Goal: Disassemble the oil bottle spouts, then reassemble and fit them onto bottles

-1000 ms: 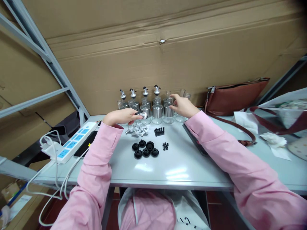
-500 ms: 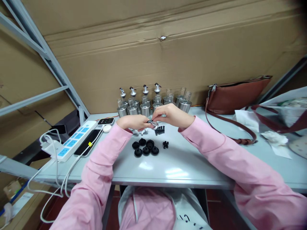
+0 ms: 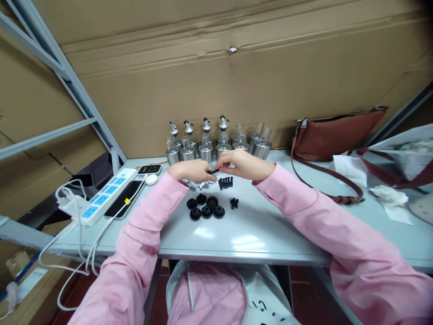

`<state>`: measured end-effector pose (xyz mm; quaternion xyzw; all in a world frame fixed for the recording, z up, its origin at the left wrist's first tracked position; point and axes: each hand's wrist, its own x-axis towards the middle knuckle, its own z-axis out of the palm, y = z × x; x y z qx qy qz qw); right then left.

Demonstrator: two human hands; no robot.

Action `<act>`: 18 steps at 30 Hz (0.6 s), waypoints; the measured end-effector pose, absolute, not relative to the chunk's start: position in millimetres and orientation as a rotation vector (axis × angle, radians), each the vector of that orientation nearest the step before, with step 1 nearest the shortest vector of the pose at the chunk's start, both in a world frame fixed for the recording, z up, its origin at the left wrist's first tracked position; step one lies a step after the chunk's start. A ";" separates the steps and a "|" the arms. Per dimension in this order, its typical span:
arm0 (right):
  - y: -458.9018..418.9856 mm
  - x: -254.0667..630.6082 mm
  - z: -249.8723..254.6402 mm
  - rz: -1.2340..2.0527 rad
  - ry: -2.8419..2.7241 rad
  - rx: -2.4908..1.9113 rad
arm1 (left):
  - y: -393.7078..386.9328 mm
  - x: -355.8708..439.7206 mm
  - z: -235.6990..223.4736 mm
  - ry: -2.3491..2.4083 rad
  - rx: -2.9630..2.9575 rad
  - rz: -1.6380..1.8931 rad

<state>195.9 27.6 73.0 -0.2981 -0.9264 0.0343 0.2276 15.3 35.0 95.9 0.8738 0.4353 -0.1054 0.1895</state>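
Where fingers point(image 3: 225, 161) nearly meet, black piece point(image 3: 214, 171) between.

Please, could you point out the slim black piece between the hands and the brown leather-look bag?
Slim black piece point(image 3: 213, 171), head view: its exposed middle.
Brown leather-look bag point(image 3: 334, 141), head view: middle of its front.

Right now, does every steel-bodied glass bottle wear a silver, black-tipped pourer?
No, the steel-bodied glass bottle at the front row's right end stands without one.

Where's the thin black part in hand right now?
Head view, about mid-frame: the thin black part is between the left hand and right hand, with the small black pieces on the table just below right.
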 end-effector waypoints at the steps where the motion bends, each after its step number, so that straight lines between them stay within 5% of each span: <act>1: 26.5 196.1 74.4 0.117 -2.556 -0.837 | 34.4 15.4 96.0 1.226 2.440 -0.289; 18: 54.7 237.4 58.8 0.213 -2.544 -1.709 | 30.4 -4.2 118.3 1.252 2.407 -0.210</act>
